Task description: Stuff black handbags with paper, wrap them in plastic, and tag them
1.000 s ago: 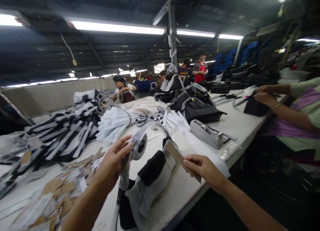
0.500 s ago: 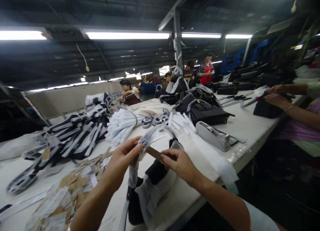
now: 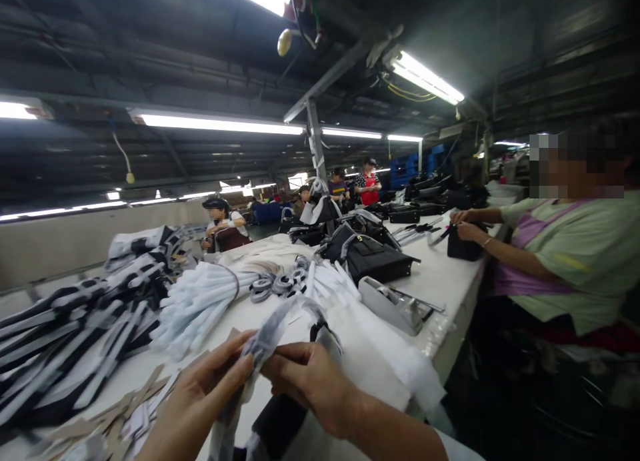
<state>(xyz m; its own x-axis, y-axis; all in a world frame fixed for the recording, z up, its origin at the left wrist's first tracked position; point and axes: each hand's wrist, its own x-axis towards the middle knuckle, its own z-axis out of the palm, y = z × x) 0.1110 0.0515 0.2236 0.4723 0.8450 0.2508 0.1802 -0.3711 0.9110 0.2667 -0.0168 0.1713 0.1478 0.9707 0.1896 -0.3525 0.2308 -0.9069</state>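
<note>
My left hand (image 3: 213, 384) pinches the curved handle (image 3: 270, 331) of a black handbag (image 3: 280, 418), thumb and fingers closed on it. Clear plastic and pale wrapping cover that handle. My right hand (image 3: 320, 384) is closed against the same handle from the right, its fingertips bent in close to my left thumb. The brown card strip in its fingers is almost wholly hidden now. Below my hands the bag stands on the white table, partly covered by pale wrapping and cut off by the lower picture edge.
Black-and-white wrapped straps (image 3: 85, 334) pile up at left, with brown and white tags (image 3: 120, 414) nearer. Behind my hands lie a bundle of white foam tubes (image 3: 195, 308), grey rolls (image 3: 280, 284) and black bags (image 3: 375, 258). A co-worker (image 3: 560, 248) handles a black piece at right.
The camera view has turned right and up, bringing the co-worker into fuller view. My right hand has moved in to the handle, and the brown strip between my hands has gone out of sight.
</note>
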